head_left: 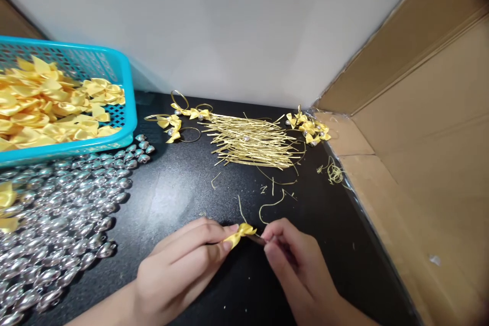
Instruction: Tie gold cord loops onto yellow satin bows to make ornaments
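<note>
In the head view my left hand [187,260] pinches a yellow satin bow [241,233] between thumb and forefinger at the lower middle. My right hand [296,260] is closed around a slim dark metal tool [257,239]. Its narrow end meets the right side of the bow; fingers hide the rest, so I cannot make out its kind. Just behind the bow lies a short piece of golden thread [241,209]. A longer curved golden thread [263,209] runs down toward my right fingers.
A turquoise basket [130,91] of yellow bows stands left, behind many silver beads [61,224]. Gold twist ties [252,142] lie at the back, between bows with beads [171,125] and another such cluster [307,127]. Tangled thread [335,173] lies near the cardboard wall [420,112].
</note>
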Available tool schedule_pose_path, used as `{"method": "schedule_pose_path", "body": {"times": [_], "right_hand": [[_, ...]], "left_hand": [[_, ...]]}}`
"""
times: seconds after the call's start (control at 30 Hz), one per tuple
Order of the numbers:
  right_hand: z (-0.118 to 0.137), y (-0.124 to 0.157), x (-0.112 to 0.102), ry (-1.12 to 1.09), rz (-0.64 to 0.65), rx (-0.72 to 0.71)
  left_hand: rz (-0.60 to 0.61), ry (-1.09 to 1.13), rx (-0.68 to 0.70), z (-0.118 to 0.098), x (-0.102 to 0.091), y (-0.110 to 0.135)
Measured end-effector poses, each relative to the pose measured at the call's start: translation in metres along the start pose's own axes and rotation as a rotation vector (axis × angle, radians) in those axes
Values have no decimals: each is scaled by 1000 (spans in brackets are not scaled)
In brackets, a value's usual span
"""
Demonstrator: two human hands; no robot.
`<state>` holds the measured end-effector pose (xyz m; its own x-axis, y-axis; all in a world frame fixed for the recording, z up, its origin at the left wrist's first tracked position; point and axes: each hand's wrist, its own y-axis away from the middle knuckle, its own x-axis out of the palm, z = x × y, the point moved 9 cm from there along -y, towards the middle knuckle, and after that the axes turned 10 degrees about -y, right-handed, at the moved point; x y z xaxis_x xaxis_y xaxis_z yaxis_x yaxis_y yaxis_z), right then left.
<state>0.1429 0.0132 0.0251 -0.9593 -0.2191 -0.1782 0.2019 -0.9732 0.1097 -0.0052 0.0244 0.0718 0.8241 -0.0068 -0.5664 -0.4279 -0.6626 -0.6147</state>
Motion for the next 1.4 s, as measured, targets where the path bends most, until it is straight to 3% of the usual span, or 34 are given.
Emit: {"method": "schedule_pose_path", "body": {"times": [0.1, 0.17, 0.2, 0.27, 0.33, 0.47, 0.6, 0.67, 0.73, 0.8, 0.9, 1.17, 1.4], "right_hand": [[15, -25, -31, 134, -112, -79], [28, -55, -54, 310, -217, -199], [31, -73, -59, 393, -210, -261], [32, -110, -62, 597, -188, -363], [22, -141, -66, 651, -196, -383], [4, -168, -64, 686, -186, -393], [20, -143, -58, 679, -237, -427], [41, -111, -47, 643, -259, -496], [66, -72, -26, 552, -224, -658], [73, -45, -1, 591, -114, -683], [68, -29, 14, 619, -113, -614], [53, -36, 13, 571, -130, -473], [44, -42, 12, 371, -12, -278]], "left_hand": [[-14, -8, -14, 3, 1, 0], [-34, -8, -23, 6, 1, 1], [-47, -11, -37, 8, 1, 2], [-70, -13, -78, 15, -1, 4], [-98, 2, -120, 20, -3, 5], [-118, 84, -292, 36, -2, 9], [-70, 297, -718, 66, 14, 24], [-58, 387, -885, 73, 22, 32], [-79, 460, -971, 75, 24, 34], [-109, 522, -1005, 73, 24, 33], [-100, 550, -1024, 69, 23, 32], [-8, 433, -948, 62, 22, 28], [21, 371, -908, 62, 22, 26]]}}
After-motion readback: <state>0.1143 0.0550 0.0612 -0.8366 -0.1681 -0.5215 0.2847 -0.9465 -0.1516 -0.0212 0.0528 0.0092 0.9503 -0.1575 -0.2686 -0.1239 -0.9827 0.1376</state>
